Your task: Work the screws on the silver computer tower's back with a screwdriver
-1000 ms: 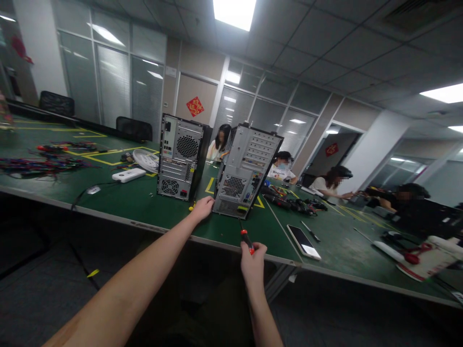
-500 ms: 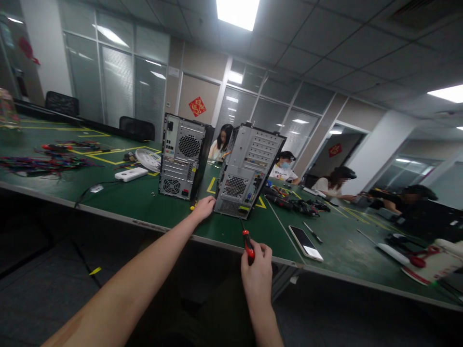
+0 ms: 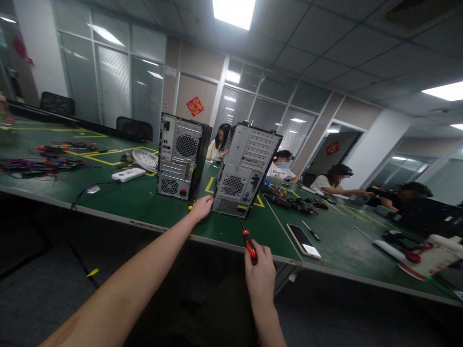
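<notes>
My left hand (image 3: 202, 207) reaches across the green table (image 3: 144, 205) and rests with curled fingers against the lower left corner of a grey computer tower (image 3: 246, 168), which stands upright with its back panel facing me. Whether that hand grips anything is hidden. My right hand (image 3: 259, 272) is closed round a red and black screwdriver (image 3: 249, 243), whose shaft points up toward the tower's bottom edge. A second tower (image 3: 181, 156) stands upright just to the left. A small yellow thing (image 3: 190, 206) lies by my left hand.
A phone (image 3: 303, 240) lies face up near the table edge to the right. A white box (image 3: 128, 174), a fan grille (image 3: 145, 159) and coloured cables (image 3: 39, 164) lie to the left. Tools (image 3: 405, 253) lie far right. Several people sit behind the table.
My right hand has dropped slightly and shifted its grip on the screwdriver, tilting the handle. My left hand has stayed at the tower's corner.
</notes>
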`<action>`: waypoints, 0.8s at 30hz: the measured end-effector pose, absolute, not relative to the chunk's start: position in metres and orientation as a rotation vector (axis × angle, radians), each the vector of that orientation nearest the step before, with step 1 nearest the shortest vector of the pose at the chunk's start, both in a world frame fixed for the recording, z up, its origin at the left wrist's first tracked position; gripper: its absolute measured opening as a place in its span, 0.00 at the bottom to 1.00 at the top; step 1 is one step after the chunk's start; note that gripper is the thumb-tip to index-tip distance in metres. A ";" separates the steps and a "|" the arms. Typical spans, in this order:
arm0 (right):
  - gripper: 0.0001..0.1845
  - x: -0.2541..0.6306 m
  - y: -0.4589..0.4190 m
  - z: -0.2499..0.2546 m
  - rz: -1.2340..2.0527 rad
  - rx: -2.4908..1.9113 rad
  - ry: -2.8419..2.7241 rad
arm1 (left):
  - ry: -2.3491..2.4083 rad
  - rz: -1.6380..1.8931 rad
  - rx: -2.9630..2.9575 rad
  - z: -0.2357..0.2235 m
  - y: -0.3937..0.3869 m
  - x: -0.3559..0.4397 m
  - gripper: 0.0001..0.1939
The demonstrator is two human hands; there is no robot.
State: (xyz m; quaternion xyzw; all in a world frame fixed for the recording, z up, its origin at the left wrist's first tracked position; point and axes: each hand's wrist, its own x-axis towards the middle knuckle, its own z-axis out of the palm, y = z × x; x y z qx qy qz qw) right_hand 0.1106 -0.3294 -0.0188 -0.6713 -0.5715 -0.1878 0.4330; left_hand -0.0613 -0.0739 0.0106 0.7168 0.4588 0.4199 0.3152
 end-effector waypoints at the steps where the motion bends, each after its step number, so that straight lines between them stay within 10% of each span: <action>1: 0.21 0.111 -0.330 -0.018 -0.481 -1.673 -1.439 | 1.207 1.105 1.891 0.011 -0.074 -0.062 0.14; 24: 0.21 0.102 -0.335 -0.011 -0.430 -1.657 -1.404 | 1.191 1.119 1.904 0.008 -0.072 -0.062 0.15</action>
